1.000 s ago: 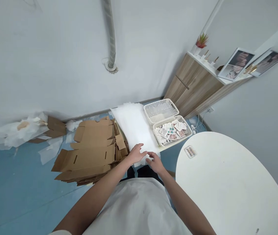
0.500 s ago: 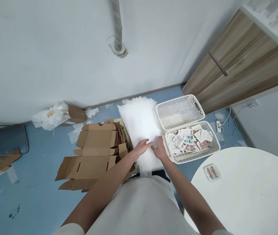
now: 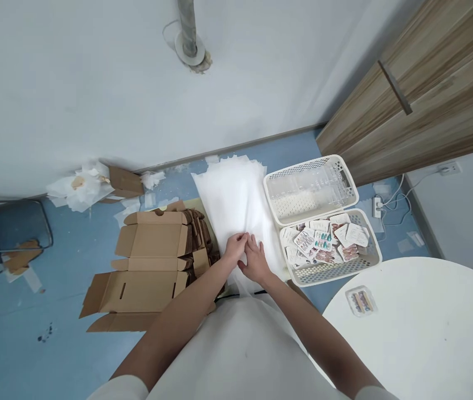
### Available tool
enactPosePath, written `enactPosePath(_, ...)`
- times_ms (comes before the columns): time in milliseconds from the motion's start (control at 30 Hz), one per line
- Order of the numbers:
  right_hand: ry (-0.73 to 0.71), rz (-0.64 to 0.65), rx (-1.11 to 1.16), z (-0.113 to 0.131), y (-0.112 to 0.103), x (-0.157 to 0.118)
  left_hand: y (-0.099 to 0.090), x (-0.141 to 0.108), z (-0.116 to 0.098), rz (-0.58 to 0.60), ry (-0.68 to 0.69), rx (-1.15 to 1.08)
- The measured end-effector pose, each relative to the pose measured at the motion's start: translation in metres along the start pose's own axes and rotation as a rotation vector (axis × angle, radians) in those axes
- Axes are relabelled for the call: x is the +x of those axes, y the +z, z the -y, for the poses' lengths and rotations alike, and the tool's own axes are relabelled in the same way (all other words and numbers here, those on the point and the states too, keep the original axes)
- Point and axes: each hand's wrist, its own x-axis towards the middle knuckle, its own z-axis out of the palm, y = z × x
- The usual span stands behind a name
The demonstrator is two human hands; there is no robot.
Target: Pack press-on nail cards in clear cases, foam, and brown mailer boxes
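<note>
A stack of thin white sheets (image 3: pixel 227 191) with uneven far edges lies in front of me, and its near end reaches my shirt. My left hand (image 3: pixel 235 248) is over the middle of the stack, fingertips pinched together on the top sheet, which creases just beyond them. Touching it from the right, my right hand (image 3: pixel 256 263) lies on the sheets with its fingers stretched out and thumb apart. Whether the right fingertips also catch the sheet is hidden.
Flat brown cardboard boxes (image 3: pixel 148 240) are piled to the left. On the right stand two white plastic baskets, one with clear plastic trays (image 3: pixel 323 186), the other with several cards of press-on nails (image 3: pixel 323 240). A round white table (image 3: pixel 419 333) holds one clear pack (image 3: pixel 361 301).
Both hands have come together, the left now pinching and the right flattened against the stack. Creases have appeared in the top sheet. The camera view has shifted slightly.
</note>
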Motion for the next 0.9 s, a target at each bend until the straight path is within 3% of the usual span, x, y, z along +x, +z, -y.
enactPosePath(167,-0.089,-0.034,0.09,-0.002,-0.015,0.0,0.002,0.005,0.0,-0.065,-0.101,-0.141)
enactPosePath(233,-0.083,-0.142,0.151,-0.004,-0.021,0.0,0.001,0.005,0.0,-0.075,-0.102,-0.17)
enactPosePath(333,0.052,-0.385,0.239,-0.006,-0.026,0.004,-0.001,0.003,0.002,-0.09,-0.078,-0.157)
enactPosePath(400,0.13,-0.45,0.312,-0.005,-0.027,0.008,-0.002,0.0,0.006,-0.098,-0.048,-0.128)
enactPosePath(633,0.133,-0.394,0.348,-0.006,-0.029,0.023,-0.004,-0.013,0.012,-0.12,0.011,0.007)
enactPosePath(900,0.031,-0.22,-0.011,-0.006,-0.034,0.014,-0.012,-0.028,-0.001,-0.117,0.044,0.094)
